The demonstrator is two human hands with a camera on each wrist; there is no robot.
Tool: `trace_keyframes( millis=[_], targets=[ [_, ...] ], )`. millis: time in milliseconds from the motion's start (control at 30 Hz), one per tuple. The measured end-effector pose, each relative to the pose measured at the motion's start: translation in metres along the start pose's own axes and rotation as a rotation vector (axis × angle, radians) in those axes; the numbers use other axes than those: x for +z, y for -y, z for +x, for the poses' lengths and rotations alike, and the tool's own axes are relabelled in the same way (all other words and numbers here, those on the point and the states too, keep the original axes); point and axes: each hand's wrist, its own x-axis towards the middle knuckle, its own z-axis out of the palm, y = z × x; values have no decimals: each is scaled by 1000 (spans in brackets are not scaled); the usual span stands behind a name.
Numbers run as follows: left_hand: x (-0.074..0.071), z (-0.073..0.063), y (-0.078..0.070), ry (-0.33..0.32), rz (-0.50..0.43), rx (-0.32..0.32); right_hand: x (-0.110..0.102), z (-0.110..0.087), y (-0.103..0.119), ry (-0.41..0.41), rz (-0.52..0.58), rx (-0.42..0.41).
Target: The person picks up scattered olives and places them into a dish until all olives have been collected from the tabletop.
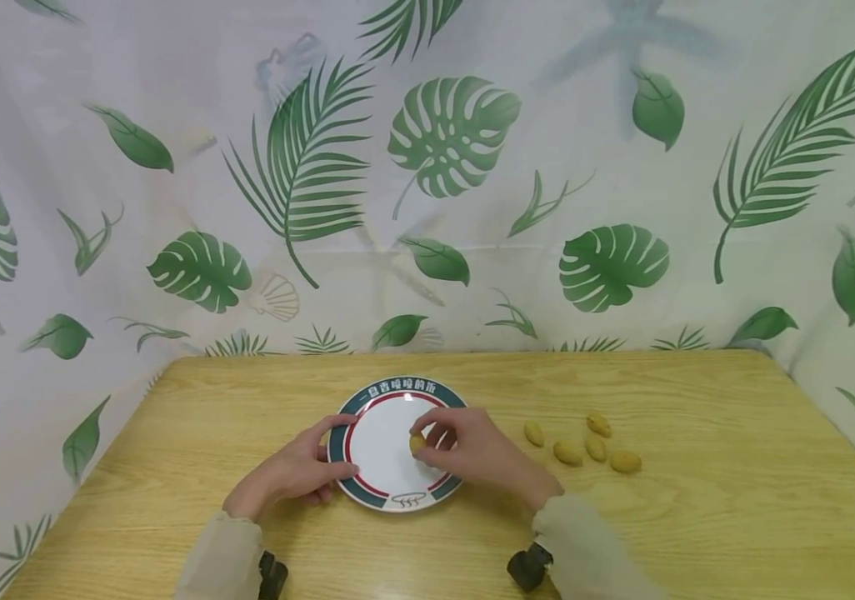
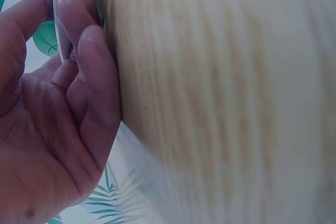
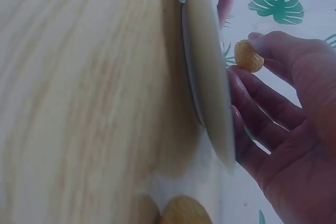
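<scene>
A round white plate (image 1: 386, 442) with a dark green band, red line and white lettering lies on the wooden table. At its left rim my left hand (image 1: 296, 465) grips the edge, thumb and index finger on top; in the left wrist view other fingers curl below the rim. Over the right part of the plate, my right hand (image 1: 472, 446) pinches a small yellow-brown oval nut-like piece (image 3: 248, 56) between thumb and fingertips. The right wrist view shows that piece above the plate's surface, with the lower fingers close to the rim. Its exact kind is unclear.
Several similar yellow-brown pieces (image 1: 567, 453) lie scattered on the wooden table (image 1: 735, 500), right of the plate. A white leaf-print cloth (image 1: 517, 275) hangs behind the table's back edge and along its sides.
</scene>
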Motion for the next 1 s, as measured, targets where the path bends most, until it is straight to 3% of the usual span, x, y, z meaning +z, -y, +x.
trace_keyframes(
  millis=[333, 567, 733, 1000],
  targets=[
    [-3, 0, 2, 29, -11, 22, 13, 9, 0, 44, -37, -7],
    [-3, 0, 3, 28, -14, 24, 18, 13, -1, 75, -85, 37],
    [-3, 0, 3, 37, -15, 39, 18, 13, 1, 85, -118, 42],
    [-3, -1, 2, 41, -13, 40, 11, 11, 4, 95, -85, 22]
  ],
)
